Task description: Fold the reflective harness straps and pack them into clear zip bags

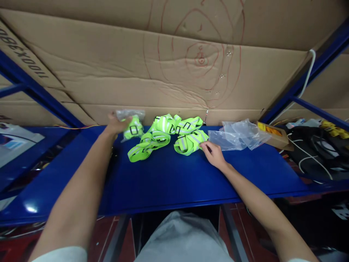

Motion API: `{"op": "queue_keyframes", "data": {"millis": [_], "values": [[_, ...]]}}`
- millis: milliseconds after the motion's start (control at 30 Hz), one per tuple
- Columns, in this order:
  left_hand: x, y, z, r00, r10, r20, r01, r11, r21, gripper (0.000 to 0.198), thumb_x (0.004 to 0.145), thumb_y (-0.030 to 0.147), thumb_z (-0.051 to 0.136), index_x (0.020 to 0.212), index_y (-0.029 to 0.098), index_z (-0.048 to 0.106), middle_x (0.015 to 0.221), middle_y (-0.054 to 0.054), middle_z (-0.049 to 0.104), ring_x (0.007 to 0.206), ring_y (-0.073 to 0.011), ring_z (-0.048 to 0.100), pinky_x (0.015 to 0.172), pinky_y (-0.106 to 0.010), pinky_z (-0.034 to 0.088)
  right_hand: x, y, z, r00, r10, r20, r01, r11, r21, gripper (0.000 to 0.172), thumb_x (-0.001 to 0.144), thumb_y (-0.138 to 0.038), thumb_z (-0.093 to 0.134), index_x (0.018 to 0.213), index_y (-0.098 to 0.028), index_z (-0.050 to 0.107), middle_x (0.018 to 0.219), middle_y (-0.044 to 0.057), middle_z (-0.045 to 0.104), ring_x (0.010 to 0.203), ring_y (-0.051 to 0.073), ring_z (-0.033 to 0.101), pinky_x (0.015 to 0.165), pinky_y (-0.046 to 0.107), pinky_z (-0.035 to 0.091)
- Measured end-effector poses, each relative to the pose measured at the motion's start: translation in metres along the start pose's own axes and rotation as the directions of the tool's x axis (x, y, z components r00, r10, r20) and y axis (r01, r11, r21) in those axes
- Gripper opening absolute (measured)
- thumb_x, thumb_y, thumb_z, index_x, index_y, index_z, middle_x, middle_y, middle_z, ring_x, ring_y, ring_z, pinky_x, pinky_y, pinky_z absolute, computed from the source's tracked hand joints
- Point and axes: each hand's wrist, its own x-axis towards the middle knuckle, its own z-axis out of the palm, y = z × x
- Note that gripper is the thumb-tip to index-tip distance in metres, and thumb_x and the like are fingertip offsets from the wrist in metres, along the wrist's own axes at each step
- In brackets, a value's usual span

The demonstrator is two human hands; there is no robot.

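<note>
A pile of neon-green reflective straps (163,135) with grey stripes and black buckles lies on the blue shelf (169,178). My left hand (116,124) is at the far left, closed on a clear bag holding one folded strap (132,127). My right hand (214,154) rests on the shelf with its fingertips pinched at the edge of the right-hand folded strap (190,142), right beside a heap of clear plastic bags (236,135).
Large cardboard sheets (174,62) form the wall behind the shelf. A small brown box (274,134) lies at the right, with black gear and white cable (313,153) beyond it. Blue rack posts (35,91) frame both sides.
</note>
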Motion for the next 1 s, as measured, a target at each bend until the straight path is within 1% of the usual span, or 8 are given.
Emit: {"op": "queue_keyframes", "data": {"millis": [100,200,267,367,533,667,800,1000], "values": [[-0.023,0.004,0.007,1.000,-0.015,-0.001,0.015,0.986,0.166,0.091,0.071,0.019,0.085,0.139,0.000,0.028,0.144,-0.032,0.046,0.140,-0.0464,0.041,0.114,-0.074,0.031,-0.001,0.000,0.001,1.000,0.002,-0.031,-0.002,1.000,-0.008,0.032,0.104,-0.043,0.048,0.092,-0.022,0.068,0.083,0.004,0.072,0.075,0.019,0.066,0.071,0.030,0.048],[-0.070,0.033,0.028,0.985,0.157,0.069,-0.170,0.947,0.271,0.072,0.082,0.023,0.073,0.141,0.006,0.037,0.153,-0.026,0.041,0.146,-0.0415,0.036,0.122,-0.063,0.027,-0.002,-0.002,0.002,0.997,0.009,-0.082,-0.010,1.000,-0.008,0.031,0.104,-0.043,0.048,0.094,-0.022,0.069,0.089,0.005,0.073,0.080,0.020,0.067,0.075,0.031,0.049],[-0.110,0.059,0.054,0.923,0.295,0.248,-0.357,0.897,0.260,0.053,0.093,0.027,0.061,0.141,0.014,0.044,0.136,-0.016,0.059,0.128,-0.0305,0.057,0.115,-0.048,0.042,-0.003,-0.005,0.002,0.994,0.013,-0.109,-0.013,1.000,-0.005,0.032,0.105,-0.042,0.048,0.095,-0.022,0.070,0.090,0.005,0.074,0.079,0.019,0.067,0.075,0.031,0.050],[-0.158,0.092,0.099,0.724,0.406,0.558,-0.604,0.764,0.227,0.038,0.099,0.033,0.052,0.136,0.022,0.051,0.129,-0.008,0.065,0.120,-0.0252,0.063,0.105,-0.040,0.050,-0.003,-0.006,0.001,0.990,0.011,-0.142,-0.013,1.000,-0.012,0.032,0.105,-0.042,0.047,0.095,-0.022,0.070,0.089,0.005,0.073,0.077,0.019,0.066,0.074,0.031,0.050],[-0.184,0.100,0.142,0.635,0.362,0.683,-0.675,0.689,0.263,0.062,0.079,0.036,0.078,0.133,0.015,0.055,0.132,-0.017,0.060,0.120,-0.0375,0.060,0.099,-0.048,0.050,0.002,-0.006,-0.007,0.977,-0.022,-0.210,0.009,0.998,-0.061,0.028,0.105,-0.040,0.046,0.108,-0.022,0.068,0.107,0.011,0.069,0.101,0.024,0.065,0.090,0.039,0.053],[-0.192,0.084,0.137,0.644,0.338,0.686,-0.686,0.653,0.321,0.067,0.084,0.042,0.075,0.140,0.014,0.051,0.135,-0.021,0.056,0.124,-0.0429,0.053,0.101,-0.055,0.045,0.004,-0.009,-0.009,0.984,-0.099,-0.150,0.076,0.986,-0.150,0.037,0.104,-0.040,0.048,0.135,-0.022,0.058,0.136,0.017,0.057,0.134,0.029,0.052,0.113,0.048,0.043],[-0.196,0.070,0.118,0.630,0.330,0.703,-0.696,0.641,0.323,0.067,0.086,0.054,0.072,0.139,0.016,0.054,0.131,-0.019,0.059,0.121,-0.0418,0.055,0.102,-0.057,0.043,0.000,-0.014,-0.003,0.974,-0.160,0.159,0.189,0.963,-0.192,0.054,0.103,-0.047,0.052,0.152,-0.025,0.044,0.158,0.016,0.045,0.147,0.032,0.042,0.118,0.051,0.036],[-0.179,0.050,0.097,0.604,0.344,0.719,-0.561,0.824,0.077,0.070,0.083,0.067,0.069,0.132,0.020,0.059,0.128,-0.014,0.061,0.120,-0.0334,0.058,0.107,-0.050,0.045,-0.002,-0.020,0.003,0.914,-0.196,0.355,0.249,0.963,-0.107,0.042,0.101,-0.046,0.057,0.136,-0.022,0.057,0.139,0.014,0.064,0.132,0.028,0.057,0.108,0.045,0.040]]}}
